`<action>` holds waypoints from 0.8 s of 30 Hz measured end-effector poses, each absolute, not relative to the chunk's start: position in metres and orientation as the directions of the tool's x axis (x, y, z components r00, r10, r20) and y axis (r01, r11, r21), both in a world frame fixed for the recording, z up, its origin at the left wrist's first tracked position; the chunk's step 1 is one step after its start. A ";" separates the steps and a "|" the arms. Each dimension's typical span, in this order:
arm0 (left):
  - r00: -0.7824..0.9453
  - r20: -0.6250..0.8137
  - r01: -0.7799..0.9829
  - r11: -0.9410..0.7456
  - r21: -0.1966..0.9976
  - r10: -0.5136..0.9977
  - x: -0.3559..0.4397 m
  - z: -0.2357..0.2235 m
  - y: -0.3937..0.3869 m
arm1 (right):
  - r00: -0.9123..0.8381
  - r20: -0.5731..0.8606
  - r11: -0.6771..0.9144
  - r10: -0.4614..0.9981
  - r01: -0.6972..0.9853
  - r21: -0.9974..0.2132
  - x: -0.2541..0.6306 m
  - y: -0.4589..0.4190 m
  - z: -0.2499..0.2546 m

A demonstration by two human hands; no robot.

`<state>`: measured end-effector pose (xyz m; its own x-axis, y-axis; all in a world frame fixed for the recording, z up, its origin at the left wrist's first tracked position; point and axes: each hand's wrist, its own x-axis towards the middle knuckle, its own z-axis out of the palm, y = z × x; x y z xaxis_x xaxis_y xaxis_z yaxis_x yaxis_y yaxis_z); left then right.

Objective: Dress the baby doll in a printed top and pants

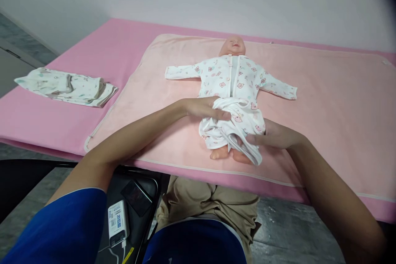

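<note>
A baby doll (pixel 233 46) lies on its back, its head away from me and its arms spread. It wears a white printed baby jacket (pixel 216 76), with grey showing along the front opening. White printed baby pants (pixel 238 116) are bunched over the doll's lower body and legs, and both bare feet (pixel 219 152) show below them. My left hand (pixel 210 109) is closed on the pants near the waist, thumb on top and most fingers hidden. At the lower right of the bunched cloth, my right hand (pixel 269 134) pinches the pants near a loose edge, with its other fingers partly hidden.
The doll lies on a peach blanket (pixel 334 119) over a pink padded table (pixel 102 53) against a white wall. Folded printed cloth (pixel 68 86) sits at the left. Below the table edge, a black chair seat holds a phone (pixel 136 197) and a white power bank (pixel 118 222) with a cable.
</note>
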<state>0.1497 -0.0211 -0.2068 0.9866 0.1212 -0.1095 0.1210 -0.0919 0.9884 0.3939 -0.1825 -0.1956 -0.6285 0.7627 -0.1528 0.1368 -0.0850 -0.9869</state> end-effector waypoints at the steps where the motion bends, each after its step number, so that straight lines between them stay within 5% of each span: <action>1: 0.986 -0.109 0.121 -0.101 0.987 0.124 0.150 -0.207 -0.022 | -0.674 -0.161 -0.080 0.721 0.150 -0.985 0.395 -0.182 -0.194; 6: 0.989 -0.143 0.147 -0.122 0.982 0.036 0.145 -0.200 -0.036 | -0.636 -0.089 -0.034 0.766 0.099 -0.995 0.406 -0.179 -0.204; 14: 0.980 -0.146 0.163 -0.124 0.979 0.136 0.127 -0.196 -0.054 | -0.473 -0.101 -0.085 0.875 0.055 -0.995 0.405 -0.185 -0.204; 20: 0.951 0.020 0.047 -0.209 0.977 0.307 0.132 -0.192 -0.083 | -0.053 -0.004 0.012 0.999 0.306 -0.952 0.375 -0.209 -0.195; 24: 0.875 0.028 0.179 -0.378 0.908 0.483 0.142 -0.194 -0.101 | 0.284 0.206 0.049 0.936 0.476 -0.878 0.344 -0.235 -0.201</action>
